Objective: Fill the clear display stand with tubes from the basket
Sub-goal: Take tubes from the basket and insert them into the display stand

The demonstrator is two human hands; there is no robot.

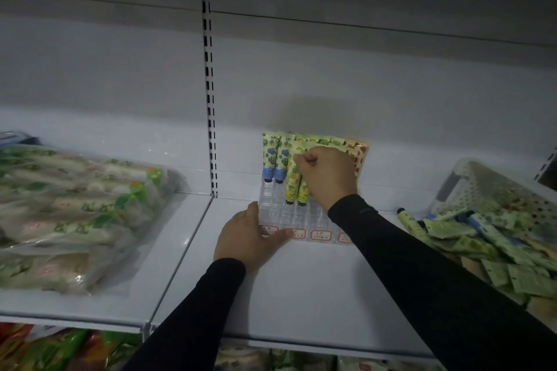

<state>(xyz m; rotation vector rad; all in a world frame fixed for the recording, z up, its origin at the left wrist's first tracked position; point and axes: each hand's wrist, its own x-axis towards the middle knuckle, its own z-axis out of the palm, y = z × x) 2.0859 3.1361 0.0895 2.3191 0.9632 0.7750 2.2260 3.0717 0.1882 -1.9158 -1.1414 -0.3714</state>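
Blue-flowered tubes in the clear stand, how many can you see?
2: one blue tube in the leftmost slot of the display stand, a second blue tube beside it. More may hide behind the right hand.

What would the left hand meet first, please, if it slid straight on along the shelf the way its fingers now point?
The left hand already rests against the clear display stand, so it would press into the stand's front left corner straight away. Beyond that stand the blue tubes, though depth is hard to judge here.
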